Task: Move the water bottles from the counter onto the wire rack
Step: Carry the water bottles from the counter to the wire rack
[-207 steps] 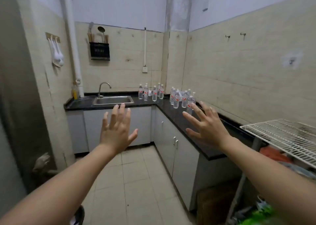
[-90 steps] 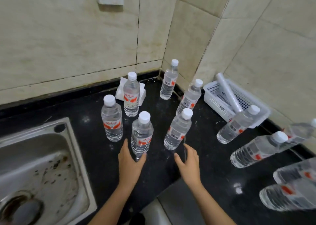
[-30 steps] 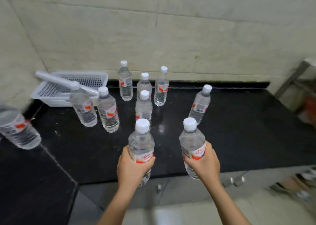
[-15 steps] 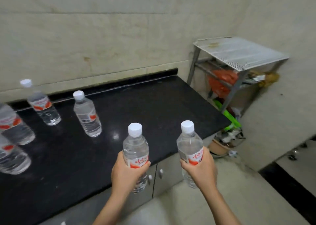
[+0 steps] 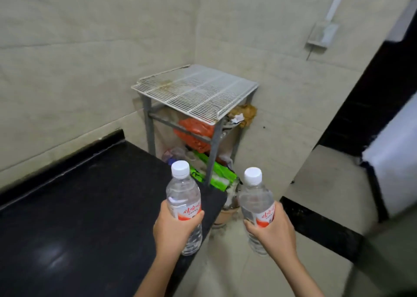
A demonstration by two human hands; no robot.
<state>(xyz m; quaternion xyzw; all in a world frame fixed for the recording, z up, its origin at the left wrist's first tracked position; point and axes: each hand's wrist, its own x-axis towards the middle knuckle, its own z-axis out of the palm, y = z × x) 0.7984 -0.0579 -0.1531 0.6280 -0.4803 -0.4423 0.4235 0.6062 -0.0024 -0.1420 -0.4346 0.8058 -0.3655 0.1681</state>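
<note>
Head view: past the counter (image 5: 79,206), the wire rack (image 5: 196,89) is seen bearing no bottle yet, while the left bottle (image 5: 184,197) is gripped by the left hand (image 5: 173,231) and the right bottle (image 5: 256,197) by the right hand (image 5: 274,231), both held short of it.

left bottle (image 5: 184,197): clear, white-capped, upright, held over the counter edge
right bottle (image 5: 256,201): same, upright
wire rack (image 5: 196,90): white, bare, cornered

Black counter (image 5: 79,206) spread to the left of and under the fingers (image 5: 166,208) of the left hand (image 5: 173,229), white wire rack (image 5: 196,91) stood well beyond the fingers, orange bag (image 5: 196,132) kept on its lower shelf, green packets (image 5: 222,175) piled beneath.
</note>
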